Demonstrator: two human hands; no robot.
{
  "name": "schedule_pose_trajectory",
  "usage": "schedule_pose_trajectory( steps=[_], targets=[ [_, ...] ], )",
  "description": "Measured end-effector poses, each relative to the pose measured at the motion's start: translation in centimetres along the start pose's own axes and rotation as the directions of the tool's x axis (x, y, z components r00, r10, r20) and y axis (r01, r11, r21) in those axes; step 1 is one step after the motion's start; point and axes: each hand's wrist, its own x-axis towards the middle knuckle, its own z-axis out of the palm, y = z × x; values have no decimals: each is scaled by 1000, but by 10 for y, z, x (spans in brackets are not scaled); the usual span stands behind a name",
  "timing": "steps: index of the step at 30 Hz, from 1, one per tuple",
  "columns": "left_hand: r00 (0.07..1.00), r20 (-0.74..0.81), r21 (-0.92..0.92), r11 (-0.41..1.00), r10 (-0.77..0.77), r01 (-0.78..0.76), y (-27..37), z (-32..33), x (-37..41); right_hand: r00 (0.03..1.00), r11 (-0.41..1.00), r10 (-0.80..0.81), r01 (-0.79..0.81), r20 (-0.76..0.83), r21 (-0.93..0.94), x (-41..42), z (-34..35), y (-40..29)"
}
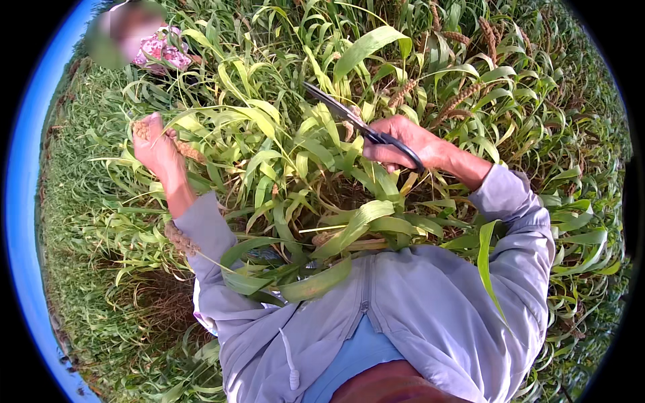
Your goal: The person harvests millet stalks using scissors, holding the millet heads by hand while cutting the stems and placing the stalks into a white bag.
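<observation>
My left hand (160, 150) is closed on a millet seed head (141, 131), raised among the leaves at the left. Another seed head (189, 151) shows just right of that hand; whether it is held too, I cannot tell. A further seed head (180, 239) lies against my left sleeve. My right hand (400, 143) grips the dark handles of a pair of scissors (347, 115), whose blades point up and to the left over the leaves. Brown seed heads (402, 93) hang beyond my right hand.
Dense green millet plants surround me, with several brown seed heads (488, 40) at the upper right. Long leaves (358, 226) arch in front of my jacket. A person in a pink patterned garment (162, 50) is among the plants at the upper left.
</observation>
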Motion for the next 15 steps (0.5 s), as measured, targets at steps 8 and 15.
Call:
schedule_pose_trajectory(
  steps=[8, 15],
  targets=[
    [335, 913, -324, 912, 233, 250, 121, 133, -153, 888, 994, -5, -48, -460, -103, -115, -50, -3],
    [428, 902, 135, 977, -52, -164, -57, 309, -236, 811, 944, 215, -315, -545, -96, -149, -87, 34]
  ],
)
